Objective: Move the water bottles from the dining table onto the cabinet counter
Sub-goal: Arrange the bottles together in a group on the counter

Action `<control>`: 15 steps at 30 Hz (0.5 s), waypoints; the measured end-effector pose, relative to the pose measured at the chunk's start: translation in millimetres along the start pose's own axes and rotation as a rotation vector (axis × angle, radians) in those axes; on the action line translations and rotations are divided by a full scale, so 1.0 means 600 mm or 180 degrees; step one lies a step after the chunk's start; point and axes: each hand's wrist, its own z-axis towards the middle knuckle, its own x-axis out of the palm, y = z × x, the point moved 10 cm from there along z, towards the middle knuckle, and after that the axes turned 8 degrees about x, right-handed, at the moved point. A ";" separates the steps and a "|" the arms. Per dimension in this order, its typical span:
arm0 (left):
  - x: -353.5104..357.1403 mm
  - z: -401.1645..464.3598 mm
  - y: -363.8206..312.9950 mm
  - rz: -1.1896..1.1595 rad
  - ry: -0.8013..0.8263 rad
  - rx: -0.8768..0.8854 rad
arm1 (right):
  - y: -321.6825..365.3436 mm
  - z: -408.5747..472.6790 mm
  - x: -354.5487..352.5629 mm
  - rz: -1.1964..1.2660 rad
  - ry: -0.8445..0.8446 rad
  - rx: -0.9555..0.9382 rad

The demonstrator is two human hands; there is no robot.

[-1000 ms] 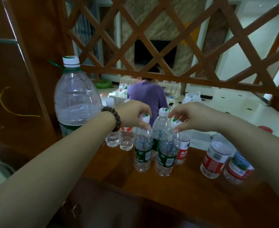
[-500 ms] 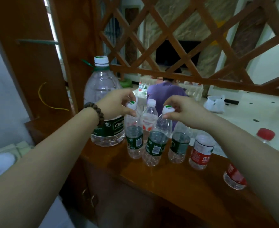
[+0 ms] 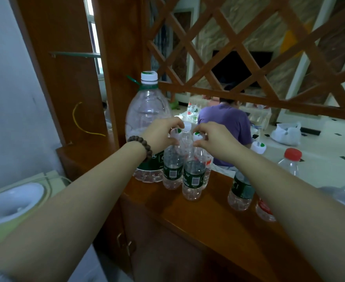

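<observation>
Left hand [image 3: 161, 132] pinches the cap of one small bottle [image 3: 172, 167]; right hand [image 3: 215, 141] pinches another's [image 3: 194, 176]. Both stand on the counter [image 3: 198, 212], right of the big jug [image 3: 147, 127]. Release straight up, bases flat, without nudging neighbours.

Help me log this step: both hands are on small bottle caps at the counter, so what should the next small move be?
Probably let go of both caps and draw back: the left hand and right hand each pinch a green-label bottle that seems to stand upright on the cabinet counter.
</observation>
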 end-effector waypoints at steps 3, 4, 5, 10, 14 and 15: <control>0.012 -0.003 0.014 -0.0032 0.0009 -0.0126 | -0.008 0.006 0.011 -0.0045 0.0026 0.0069; 0.014 -0.005 0.018 -0.0054 -0.0010 -0.0154 | -0.011 0.007 0.012 -0.0034 0.0022 0.0092; 0.015 -0.005 0.022 -0.0082 -0.0034 -0.0176 | -0.014 0.008 0.012 -0.0008 0.0010 0.0099; 0.015 -0.008 0.027 -0.0074 -0.0062 -0.0118 | -0.019 0.005 0.011 0.0066 0.0010 0.0068; 0.020 -0.013 0.025 -0.0072 0.0065 -0.0093 | -0.023 0.000 0.013 0.0049 0.0076 0.0046; 0.022 -0.015 0.026 -0.0071 0.0120 -0.0106 | -0.024 -0.001 0.013 0.0053 0.0083 0.0039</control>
